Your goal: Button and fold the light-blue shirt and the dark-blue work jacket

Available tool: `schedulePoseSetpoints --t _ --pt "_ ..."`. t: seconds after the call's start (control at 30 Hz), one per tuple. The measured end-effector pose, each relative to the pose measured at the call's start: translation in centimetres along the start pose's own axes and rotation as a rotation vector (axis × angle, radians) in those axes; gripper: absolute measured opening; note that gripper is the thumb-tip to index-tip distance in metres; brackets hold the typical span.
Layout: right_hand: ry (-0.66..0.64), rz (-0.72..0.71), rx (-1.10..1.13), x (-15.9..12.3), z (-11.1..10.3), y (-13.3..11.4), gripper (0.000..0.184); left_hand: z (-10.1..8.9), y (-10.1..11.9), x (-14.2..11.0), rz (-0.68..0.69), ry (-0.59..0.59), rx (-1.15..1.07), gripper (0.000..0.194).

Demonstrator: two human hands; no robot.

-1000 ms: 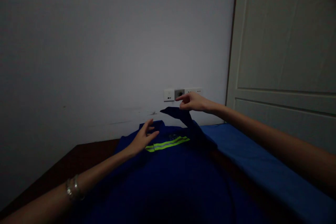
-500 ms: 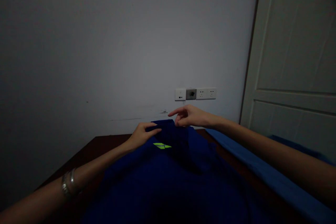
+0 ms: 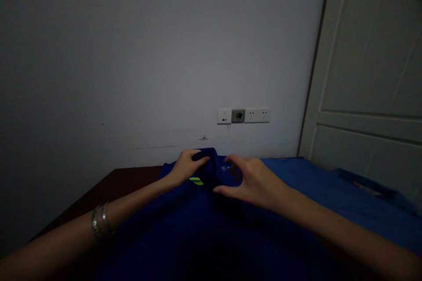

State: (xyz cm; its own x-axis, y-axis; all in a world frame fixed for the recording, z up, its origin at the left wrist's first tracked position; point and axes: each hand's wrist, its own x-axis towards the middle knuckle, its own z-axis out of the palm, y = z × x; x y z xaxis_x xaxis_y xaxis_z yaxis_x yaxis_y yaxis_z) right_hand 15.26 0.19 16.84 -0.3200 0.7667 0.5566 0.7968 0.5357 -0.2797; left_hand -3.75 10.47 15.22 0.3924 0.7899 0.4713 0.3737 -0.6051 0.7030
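Note:
A dark blue garment [image 3: 204, 228] with a yellow-green reflective stripe [image 3: 196, 181] lies spread before me on a dark wooden table [image 3: 99, 193]. My left hand [image 3: 186, 167] pinches the folded top edge of the garment at its far end. My right hand [image 3: 252, 181] curls over the same bunched fabric just to the right, fingers bent and touching the cloth near a small white logo [image 3: 225, 168]. Silver bracelets [image 3: 100, 221] sit on my left wrist.
A lighter blue cloth [image 3: 329, 193] spreads over the right side of the table. Behind stands a white wall with a row of sockets [image 3: 244, 115]. A white panelled door [image 3: 372, 74] is at the right.
My right hand has come down from holding a raised flap to rest on the bunched fabric. The flap is folded down, covering most of the reflective stripe. My left hand closed on the edge.

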Motion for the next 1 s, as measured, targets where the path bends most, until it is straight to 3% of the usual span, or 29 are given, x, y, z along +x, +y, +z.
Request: schedulePoseSetpoints --t 0.17,0.33,0.53,1.0 --pt "0.087 -0.028 -0.288 -0.8 1.5 0.3 0.036 1.2 0.6 1.1 -0.006 -0.01 -0.012 0.023" --pt "0.151 0.012 -0.133 -0.3 1.2 3.1 0.013 1.2 0.5 1.3 -0.026 -0.051 -0.147 0.023" --pt "0.221 0.104 0.15 -0.1 0.3 4.5 0.017 0.6 -0.1 0.4 -0.102 -0.09 -0.337 0.027" --pt "0.132 0.25 0.462 0.3 0.5 6.5 0.027 0.6 -0.9 0.4 -0.138 -0.068 -0.378 0.029"
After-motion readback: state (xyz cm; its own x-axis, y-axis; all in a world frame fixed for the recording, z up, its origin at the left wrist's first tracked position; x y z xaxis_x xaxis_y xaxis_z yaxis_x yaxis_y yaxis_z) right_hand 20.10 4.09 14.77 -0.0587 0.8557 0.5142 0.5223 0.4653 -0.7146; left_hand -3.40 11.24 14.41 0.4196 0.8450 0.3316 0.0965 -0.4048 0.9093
